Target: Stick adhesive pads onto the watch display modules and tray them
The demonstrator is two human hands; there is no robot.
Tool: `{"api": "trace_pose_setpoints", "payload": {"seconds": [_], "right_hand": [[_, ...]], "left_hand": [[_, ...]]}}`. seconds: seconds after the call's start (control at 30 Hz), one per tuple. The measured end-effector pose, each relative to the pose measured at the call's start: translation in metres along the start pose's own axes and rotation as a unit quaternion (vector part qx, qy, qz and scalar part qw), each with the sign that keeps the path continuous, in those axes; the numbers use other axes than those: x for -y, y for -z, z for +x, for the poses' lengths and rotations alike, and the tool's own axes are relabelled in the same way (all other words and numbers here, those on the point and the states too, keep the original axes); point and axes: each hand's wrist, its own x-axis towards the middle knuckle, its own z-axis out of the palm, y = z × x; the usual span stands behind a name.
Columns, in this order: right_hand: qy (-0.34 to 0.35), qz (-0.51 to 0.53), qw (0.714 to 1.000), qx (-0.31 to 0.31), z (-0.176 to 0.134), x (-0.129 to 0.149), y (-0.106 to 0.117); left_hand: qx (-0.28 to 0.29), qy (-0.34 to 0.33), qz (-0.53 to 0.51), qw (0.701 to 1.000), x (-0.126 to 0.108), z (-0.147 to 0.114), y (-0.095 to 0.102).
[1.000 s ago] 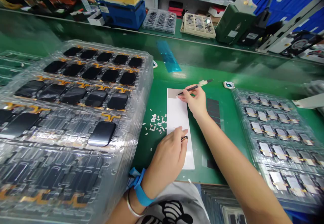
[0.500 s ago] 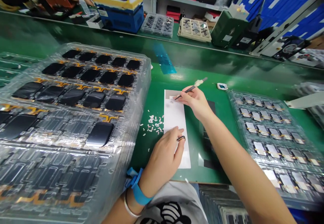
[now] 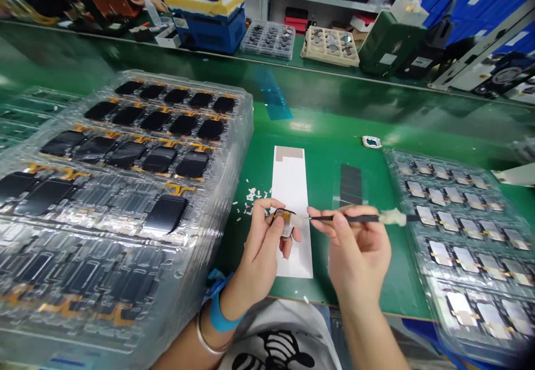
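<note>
Between the thumb and fingers of my left hand point(image 3: 261, 247) is a small display screen point(image 3: 285, 222), its back with an orange flex strip turned up. My right hand point(image 3: 357, 247) is closed around dark tweezers point(image 3: 361, 218) that have a pale wrapping near the rear end. A small whitish piece point(image 3: 298, 221) sits between the tweezer tips and the screen; I cannot tell whether it touches the screen. Both hands are above a long white backing sheet point(image 3: 290, 183) with a grey-beige patch at its top. Small white scraps point(image 3: 253, 194) lie scattered left of the sheet.
Stacked clear trays of black screens point(image 3: 167, 161) stand on the left. On the right, another clear tray holds silver-backed parts point(image 3: 453, 222). A dark strip sheet point(image 3: 351, 183) and a small white-framed piece point(image 3: 371, 142) lie between. A raised shelf carries a blue box point(image 3: 209, 27).
My right hand has come down from the top of the white sheet to the screen, the tweezers now pointing left. My left hand has turned the screen's back upward.
</note>
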Motion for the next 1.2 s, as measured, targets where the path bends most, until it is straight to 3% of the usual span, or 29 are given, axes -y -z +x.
{"api": "trace_pose_setpoints", "payload": {"seconds": [0.3, 0.8, 1.2], "right_hand": [[0.018, 0.028, 0.999, -0.020, -0.014, -0.015, -0.009], [0.036, 0.040, 0.998, -0.020, -0.014, -0.019, -0.007], [0.044, 0.044, 0.998, -0.018, -0.013, -0.016, -0.008]], "left_hand": [[0.048, -0.024, -0.023, 0.998, 0.000, -0.002, -0.002], [0.049, -0.038, -0.001, 0.998, 0.002, -0.002, -0.002], [0.016, -0.063, 0.056, 0.996, 0.006, -0.003, -0.002]]}}
